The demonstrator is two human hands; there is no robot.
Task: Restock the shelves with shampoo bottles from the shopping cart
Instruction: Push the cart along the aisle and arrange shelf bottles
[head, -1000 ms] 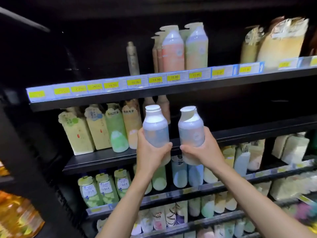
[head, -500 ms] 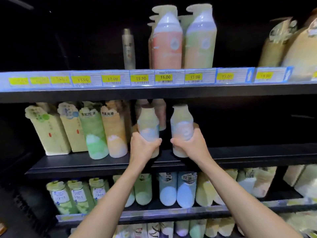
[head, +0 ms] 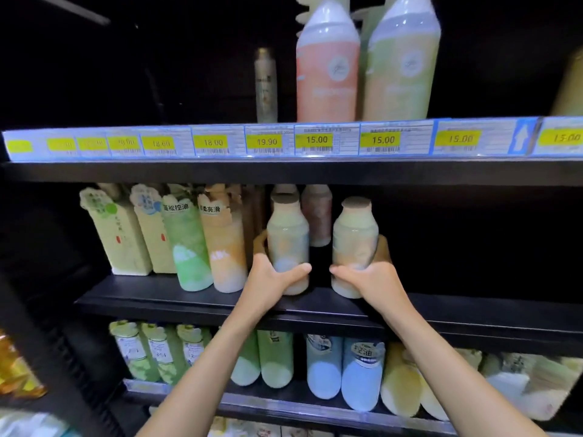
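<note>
Two pale shampoo bottles with wide caps stand upright at the front of the middle black shelf (head: pixel 189 302). My left hand (head: pixel 268 280) grips the lower part of the left bottle (head: pixel 287 238). My right hand (head: pixel 370 277) grips the base of the right bottle (head: pixel 355 238). Both bottle bottoms sit at the shelf surface; whether they rest on it I cannot tell. A pinkish bottle (head: pixel 317 212) stands behind them. The shopping cart is out of view.
Left of my hands stand green and orange bottles (head: pixel 225 244) and boxy pale packs (head: pixel 121 234). The shelf space right of my right hand is dark. The upper shelf carries tall pink and green bottles (head: pixel 328 67) behind yellow price tags (head: pixel 317 139). The lower shelf holds several bottles (head: pixel 325 367).
Both hands moved forward and down with the two bottles, from in front of the shelf edge onto the middle shelf. The view has closed in on the shelves.
</note>
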